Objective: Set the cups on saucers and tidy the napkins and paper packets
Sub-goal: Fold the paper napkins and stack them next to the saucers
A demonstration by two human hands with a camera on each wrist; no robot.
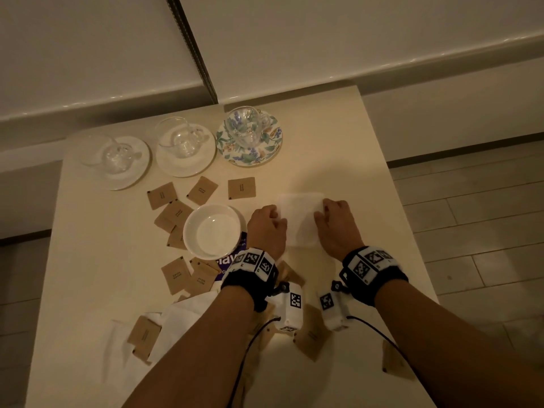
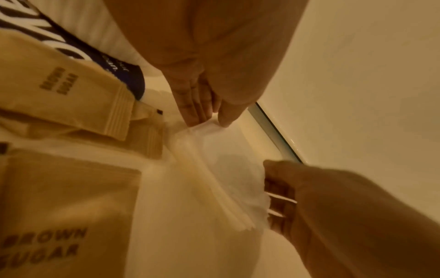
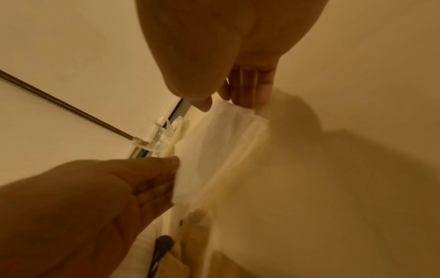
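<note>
A folded white napkin (image 1: 300,222) lies on the cream table (image 1: 338,142) between my hands. My left hand (image 1: 278,214) pinches its left edge and my right hand (image 1: 321,212) pinches its right edge. The left wrist view shows thumb and fingers closed on the napkin (image 2: 228,169); the right wrist view shows the same on the other side of the napkin (image 3: 223,141). Three glass cups stand on saucers at the back: a left cup (image 1: 114,156), a middle cup (image 1: 182,142), and one on a floral saucer (image 1: 250,136). Brown sugar packets (image 1: 241,188) lie scattered.
A white bowl (image 1: 213,231) sits just left of my left hand, on a purple packet (image 1: 232,260). Crumpled white napkins (image 1: 182,319) and more brown packets (image 1: 144,334) lie near the front edge, under my forearms. The table's right edge is close to my right wrist.
</note>
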